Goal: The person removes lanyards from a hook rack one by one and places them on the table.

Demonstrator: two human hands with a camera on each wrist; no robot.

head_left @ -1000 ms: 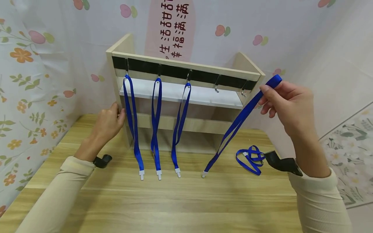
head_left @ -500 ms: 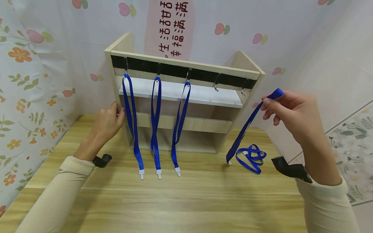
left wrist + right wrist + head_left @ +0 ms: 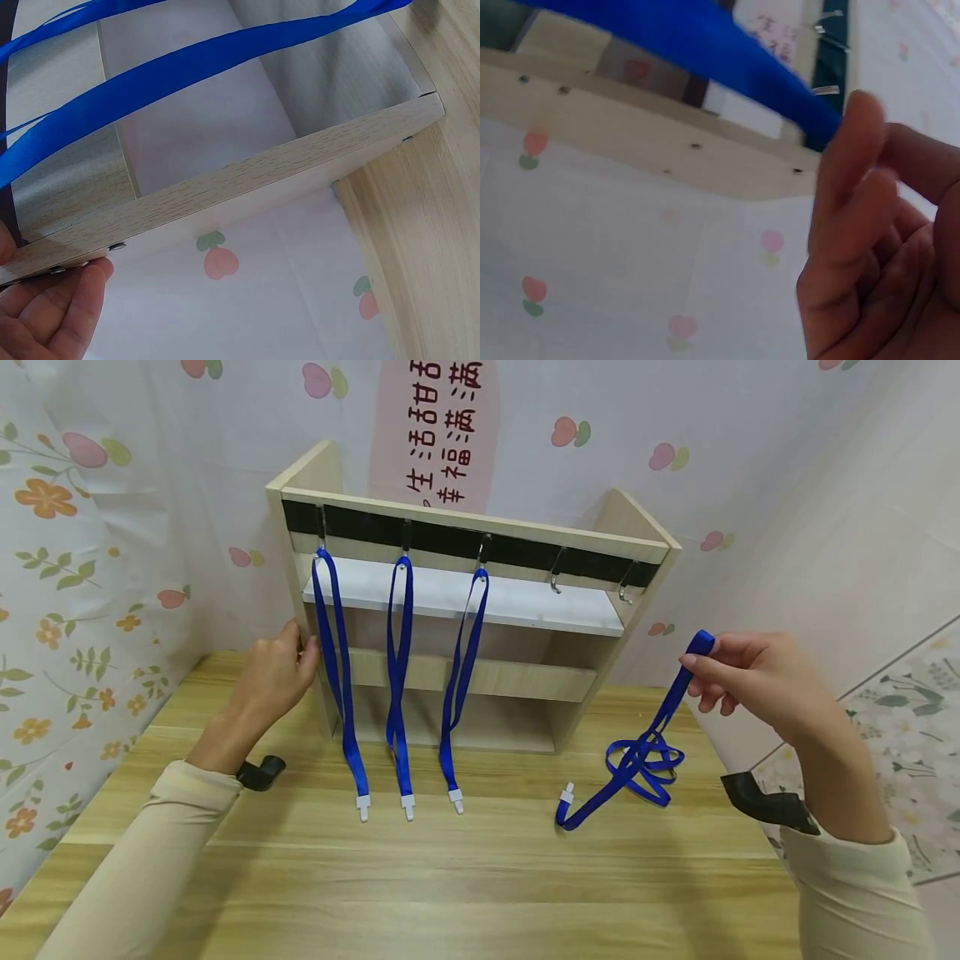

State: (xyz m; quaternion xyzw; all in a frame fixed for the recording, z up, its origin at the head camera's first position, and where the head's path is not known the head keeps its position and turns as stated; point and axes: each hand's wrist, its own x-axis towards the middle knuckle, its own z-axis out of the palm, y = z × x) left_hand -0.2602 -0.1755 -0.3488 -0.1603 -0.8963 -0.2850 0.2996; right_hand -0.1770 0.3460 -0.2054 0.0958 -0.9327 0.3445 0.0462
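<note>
A wooden shelf rack (image 3: 480,677) with a black strip of hooks stands on the table. Its left side panel (image 3: 225,176) is gripped by my left hand (image 3: 276,672), thumb at the front and fingers on the outer face. To the right of the rack, my right hand (image 3: 765,681) pinches the looped top of a blue lanyard (image 3: 606,795) between thumb and fingers. That lanyard slants down to the table, where its white clip (image 3: 567,792) end lies bent. It crosses over a second blue lanyard (image 3: 660,795) lying coiled there.
Three blue lanyards hang from the left hooks, the left one (image 3: 347,718), the middle one (image 3: 399,693) and the third (image 3: 456,710). The two right hooks, one inner (image 3: 555,581) and one outer (image 3: 624,592), are bare. A printed curtain (image 3: 525,460) hangs behind the rack.
My right hand has moved down and slightly right, away from the hooks. The held lanyard has lowered, its clip end now lying on the table across the coiled one. My left hand keeps its grip.
</note>
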